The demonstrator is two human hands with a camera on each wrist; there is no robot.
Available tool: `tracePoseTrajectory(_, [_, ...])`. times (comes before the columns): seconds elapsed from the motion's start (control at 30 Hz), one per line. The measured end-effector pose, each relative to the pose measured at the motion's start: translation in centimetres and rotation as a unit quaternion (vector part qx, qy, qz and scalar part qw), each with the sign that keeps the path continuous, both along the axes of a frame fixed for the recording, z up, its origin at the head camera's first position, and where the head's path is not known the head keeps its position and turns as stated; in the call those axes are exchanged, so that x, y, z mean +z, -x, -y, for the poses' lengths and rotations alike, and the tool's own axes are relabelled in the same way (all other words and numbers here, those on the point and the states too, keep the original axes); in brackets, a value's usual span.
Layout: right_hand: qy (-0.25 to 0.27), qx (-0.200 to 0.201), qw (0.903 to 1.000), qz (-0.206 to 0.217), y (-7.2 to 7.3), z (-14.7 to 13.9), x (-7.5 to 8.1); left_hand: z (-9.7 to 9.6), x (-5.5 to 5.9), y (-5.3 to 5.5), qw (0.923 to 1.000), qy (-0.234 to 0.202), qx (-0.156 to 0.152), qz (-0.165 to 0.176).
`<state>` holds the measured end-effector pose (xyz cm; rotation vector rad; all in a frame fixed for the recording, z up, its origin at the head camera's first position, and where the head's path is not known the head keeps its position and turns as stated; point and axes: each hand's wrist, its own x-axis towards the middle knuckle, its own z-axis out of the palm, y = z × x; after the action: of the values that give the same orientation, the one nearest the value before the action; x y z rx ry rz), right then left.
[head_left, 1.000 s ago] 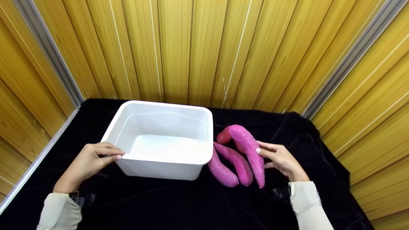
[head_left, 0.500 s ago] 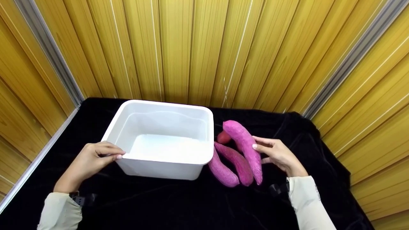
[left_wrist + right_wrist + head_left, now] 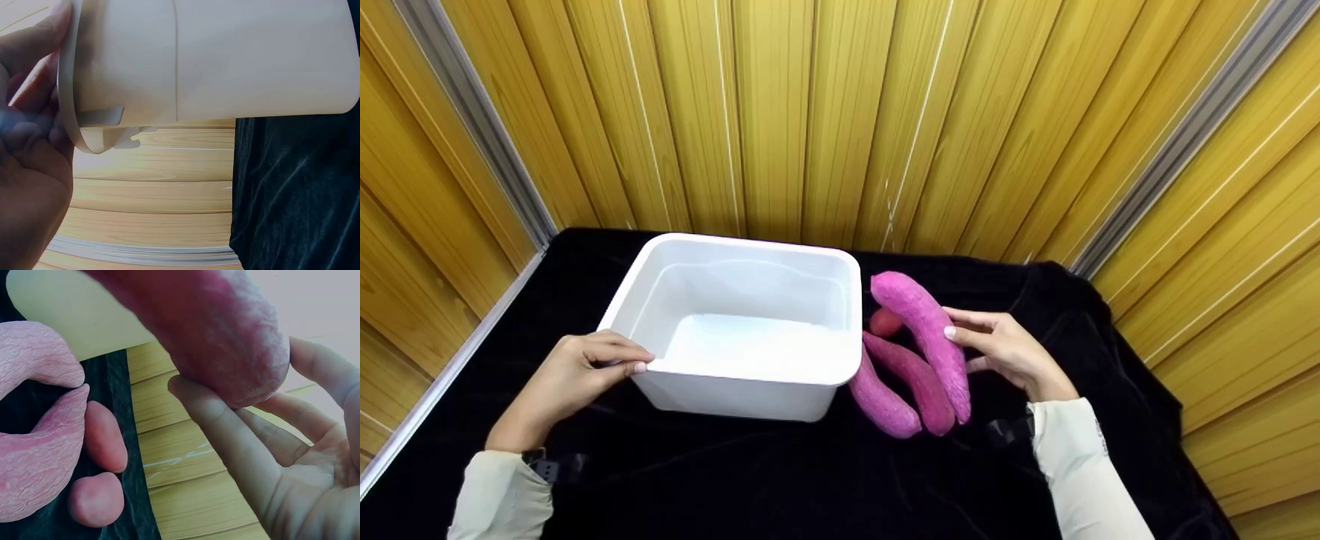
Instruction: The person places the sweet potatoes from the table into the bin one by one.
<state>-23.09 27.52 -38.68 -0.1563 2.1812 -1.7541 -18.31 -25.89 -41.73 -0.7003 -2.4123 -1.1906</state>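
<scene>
Here, only the head view shows the held sweet potato (image 3: pixel 926 325) uncropped.

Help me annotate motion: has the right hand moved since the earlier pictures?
Yes: against the black cloth in the head view, the right hand has moved up the picture and slightly left, with the sweet potato it holds.

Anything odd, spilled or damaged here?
White streaks on the yellow back wall: they cross raggedly against its straight pattern, possibly scuffs. Nothing looks spilled, and the held sweet potato shows no obvious damage.
</scene>
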Motion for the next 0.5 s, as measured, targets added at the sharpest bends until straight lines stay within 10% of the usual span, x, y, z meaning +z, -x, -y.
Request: tracePoseTrajectory(0.5, [0.008, 0.018, 0.9998, -0.002, 0.7, 1.8, 2.2, 0.1, 0.1, 0.0, 1.0000, 0.005, 0.001, 0.000])
